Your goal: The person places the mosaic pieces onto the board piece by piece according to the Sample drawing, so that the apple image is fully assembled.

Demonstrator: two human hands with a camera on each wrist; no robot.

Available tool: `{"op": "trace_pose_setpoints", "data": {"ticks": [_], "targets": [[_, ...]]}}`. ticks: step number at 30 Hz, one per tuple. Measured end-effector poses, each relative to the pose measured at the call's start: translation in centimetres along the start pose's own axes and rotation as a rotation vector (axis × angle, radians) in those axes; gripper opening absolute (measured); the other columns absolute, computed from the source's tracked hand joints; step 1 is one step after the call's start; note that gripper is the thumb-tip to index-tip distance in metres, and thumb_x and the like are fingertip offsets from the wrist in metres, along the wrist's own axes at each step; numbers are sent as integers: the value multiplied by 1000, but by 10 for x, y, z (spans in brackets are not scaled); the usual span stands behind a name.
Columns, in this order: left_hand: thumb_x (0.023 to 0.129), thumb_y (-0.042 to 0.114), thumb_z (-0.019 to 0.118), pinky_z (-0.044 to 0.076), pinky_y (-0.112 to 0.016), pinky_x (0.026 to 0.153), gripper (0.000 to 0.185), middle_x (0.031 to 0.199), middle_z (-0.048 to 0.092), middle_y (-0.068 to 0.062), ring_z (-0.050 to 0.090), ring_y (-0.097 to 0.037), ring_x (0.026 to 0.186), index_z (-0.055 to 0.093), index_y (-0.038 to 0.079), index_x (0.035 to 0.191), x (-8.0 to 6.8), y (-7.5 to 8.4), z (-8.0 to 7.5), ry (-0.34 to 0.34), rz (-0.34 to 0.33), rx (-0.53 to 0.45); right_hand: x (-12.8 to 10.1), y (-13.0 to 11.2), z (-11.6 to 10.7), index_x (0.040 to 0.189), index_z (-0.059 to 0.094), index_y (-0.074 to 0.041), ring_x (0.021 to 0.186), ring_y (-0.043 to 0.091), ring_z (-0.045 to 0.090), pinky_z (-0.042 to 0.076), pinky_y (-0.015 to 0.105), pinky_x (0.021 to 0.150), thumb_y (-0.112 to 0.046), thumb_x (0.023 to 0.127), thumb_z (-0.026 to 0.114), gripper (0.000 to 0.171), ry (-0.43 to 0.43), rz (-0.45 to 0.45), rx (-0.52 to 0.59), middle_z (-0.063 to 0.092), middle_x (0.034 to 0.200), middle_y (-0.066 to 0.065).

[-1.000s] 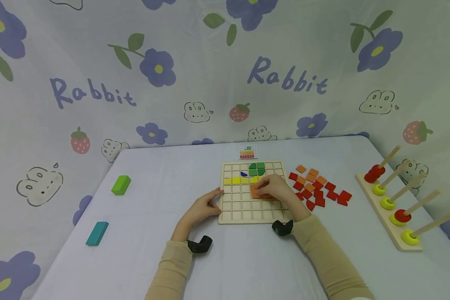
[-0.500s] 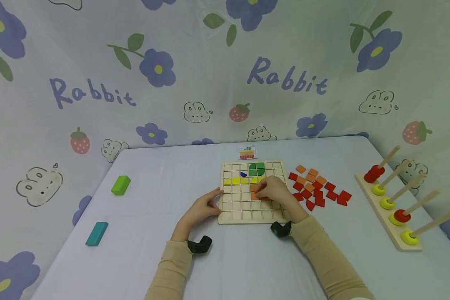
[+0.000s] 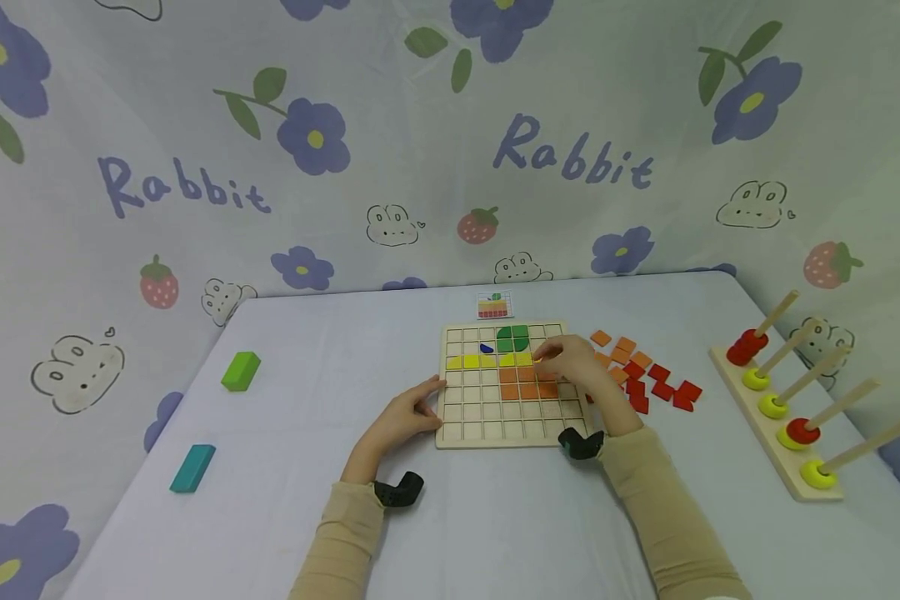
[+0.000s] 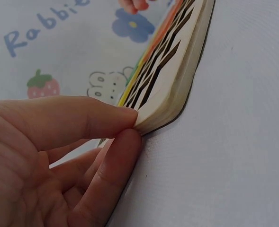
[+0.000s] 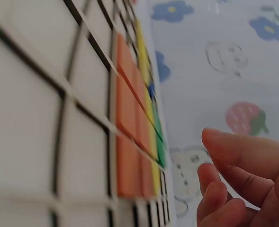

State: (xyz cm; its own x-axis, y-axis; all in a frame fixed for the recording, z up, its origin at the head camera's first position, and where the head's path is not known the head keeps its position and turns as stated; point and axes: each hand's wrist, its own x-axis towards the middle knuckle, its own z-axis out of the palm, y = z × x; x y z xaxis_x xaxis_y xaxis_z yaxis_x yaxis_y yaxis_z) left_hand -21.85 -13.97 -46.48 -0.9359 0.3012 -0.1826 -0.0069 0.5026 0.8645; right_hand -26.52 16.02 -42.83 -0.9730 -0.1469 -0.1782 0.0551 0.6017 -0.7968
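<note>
A wooden grid board (image 3: 471,410) lies on the table in the head view. Its left edge is pinched by my left hand (image 3: 403,415); in the left wrist view, the thumb and a finger of the left hand (image 4: 70,142) meet at the board's corner. My right hand (image 3: 570,363) hovers over the board's right side, and the right wrist view shows its fingers loosely bent with nothing between them. Orange square tiles (image 3: 520,387) fill a block of cells below a row of yellow pieces (image 3: 471,362). Green pieces (image 3: 513,338) and a small blue piece (image 3: 487,348) sit higher up.
Loose red tiles (image 3: 663,390) and orange tiles (image 3: 625,344) are scattered right of the board. A picture card (image 3: 494,306) lies behind it. At far right stands a pegged wooden rack (image 3: 780,429) with rings. Green (image 3: 241,372) and teal (image 3: 192,468) blocks lie at left.
My right hand has moved off the orange tiles toward the board's right side, uncovering the orange block, and its fingers no longer touch a tile. The left hand stays at the board's edge.
</note>
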Motion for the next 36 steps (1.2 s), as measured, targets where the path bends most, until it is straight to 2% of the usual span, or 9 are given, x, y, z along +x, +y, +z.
{"op": "trace_pose_setpoints", "data": {"ticks": [5, 9, 12, 18, 23, 26, 29, 32, 36], "targets": [[74, 2, 70, 41, -24, 61, 68, 149, 32, -3, 49, -14, 72, 47, 13, 136, 0, 0, -1, -2, -2, 5, -7, 16, -34, 110, 62, -1, 78, 21, 50, 45, 31, 66, -20, 85, 65, 32, 76, 44, 60, 60, 105, 15], [74, 2, 70, 40, -24, 61, 68, 149, 31, -3, 48, -15, 72, 47, 13, 136, -1, 0, -1, -1, -4, 6, -14, 29, -57, 117, 57, 1, 84, 29, 52, 47, 35, 70, -23, 88, 61, 38, 115, 96, 133, 56, 111, 17], [74, 2, 70, 39, -24, 60, 68, 149, 31, -3, 47, -15, 72, 47, 13, 137, -2, 0, -1, 1, -5, 7, -20, 37, -69, 119, 56, 1, 92, 33, 50, 45, 38, 74, -26, 89, 59, 41, 154, 132, 138, 53, 115, 19], [74, 2, 70, 40, -24, 61, 68, 149, 31, -3, 48, -15, 72, 47, 13, 136, -2, 0, -1, 1, 0, 11, -29, 50, -81, 117, 58, 2, 98, 35, 49, 42, 42, 77, -23, 86, 59, 40, 261, 225, -37, 53, 119, 26], [74, 1, 70, 39, -24, 60, 68, 149, 31, -3, 47, -15, 72, 47, 12, 136, -1, 0, -1, -1, 4, 10, -29, 57, -84, 118, 57, 3, 91, 35, 53, 42, 44, 75, -23, 86, 57, 41, 246, 275, -176, 57, 110, 27], [74, 1, 70, 39, -24, 60, 67, 149, 31, -4, 47, -15, 72, 47, 12, 136, -1, 0, -1, -2, 6, 7, -27, 62, -84, 121, 55, 3, 85, 32, 54, 43, 40, 69, -24, 87, 56, 43, 206, 297, -219, 57, 107, 26], [74, 1, 70, 40, -24, 60, 67, 149, 31, -4, 48, -15, 72, 47, 12, 136, -1, 0, -1, -2, 4, 9, -24, 65, -84, 121, 55, 2, 87, 34, 53, 43, 39, 65, -24, 86, 57, 44, 190, 322, -248, 54, 113, 28], [74, 1, 70, 40, -24, 61, 67, 149, 31, -4, 48, -15, 72, 47, 12, 137, -1, 1, -1, -2, 6, 13, -22, 66, -82, 120, 56, 1, 92, 37, 51, 43, 40, 65, -24, 85, 58, 43, 202, 347, -269, 51, 120, 29], [74, 2, 70, 40, -24, 61, 68, 149, 31, -4, 47, -15, 72, 47, 12, 137, -2, 1, -1, 1, 4, 17, -21, 67, -81, 124, 52, 1, 95, 39, 50, 43, 41, 65, -24, 85, 59, 47, 227, 381, -268, 51, 120, 29]]}}
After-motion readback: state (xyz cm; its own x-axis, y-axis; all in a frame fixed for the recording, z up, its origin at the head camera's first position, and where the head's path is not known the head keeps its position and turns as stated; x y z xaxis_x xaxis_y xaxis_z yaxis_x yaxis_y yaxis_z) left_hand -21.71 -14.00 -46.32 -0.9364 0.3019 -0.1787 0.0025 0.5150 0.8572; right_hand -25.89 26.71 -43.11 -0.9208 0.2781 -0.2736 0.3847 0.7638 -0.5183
